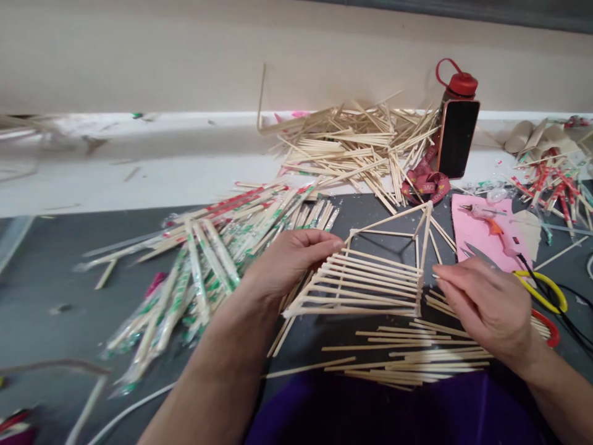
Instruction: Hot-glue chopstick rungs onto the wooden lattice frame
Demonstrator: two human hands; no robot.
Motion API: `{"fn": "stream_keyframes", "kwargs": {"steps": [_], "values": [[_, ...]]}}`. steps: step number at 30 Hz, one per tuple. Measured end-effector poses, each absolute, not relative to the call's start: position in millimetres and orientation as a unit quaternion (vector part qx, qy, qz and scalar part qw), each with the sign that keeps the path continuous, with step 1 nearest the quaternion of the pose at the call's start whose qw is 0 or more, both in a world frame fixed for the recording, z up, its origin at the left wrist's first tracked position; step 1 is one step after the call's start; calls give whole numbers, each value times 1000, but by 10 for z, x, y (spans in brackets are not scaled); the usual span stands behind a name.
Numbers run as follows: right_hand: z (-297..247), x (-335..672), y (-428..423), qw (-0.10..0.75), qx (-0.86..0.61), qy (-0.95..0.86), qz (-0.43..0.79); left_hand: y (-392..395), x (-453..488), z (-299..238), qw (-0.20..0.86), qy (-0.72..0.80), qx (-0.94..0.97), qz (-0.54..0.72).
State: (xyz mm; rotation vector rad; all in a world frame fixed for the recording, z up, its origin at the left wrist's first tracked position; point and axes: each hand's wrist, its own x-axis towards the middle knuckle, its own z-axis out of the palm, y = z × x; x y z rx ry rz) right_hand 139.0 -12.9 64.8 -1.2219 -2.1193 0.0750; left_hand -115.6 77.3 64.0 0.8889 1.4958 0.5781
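Pinching upper-left edge of slatted pale-wood stick frame [373, 281]: left grip [291, 262]. Frame between grips. Right grip [486, 303]: cannot tell if holding anything. Risk: hard squeeze or sideways nudge could rack frame apart.

Dark grey tabletop [50, 259], slatted stick frame [356, 311], loose pale sticks [440, 356], heaped plastic-wrapped sticks [215, 256], pink sheet [464, 233]

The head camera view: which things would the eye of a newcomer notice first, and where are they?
Probably the slatted stick frame comes first, right of centre, with the left hand at its left edge and the right hand near its right side. Behind it spreads a heap of loose sticks, and to the heap's right an upright phone stands before a red-capped bottle.
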Motion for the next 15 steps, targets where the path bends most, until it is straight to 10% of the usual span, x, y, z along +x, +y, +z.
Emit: {"fn": "stream_keyframes", "kwargs": {"steps": [15], "values": [[1330,802,397,-41,-408,-911,-46,796,-1206,512,607,603,441,272]]}}
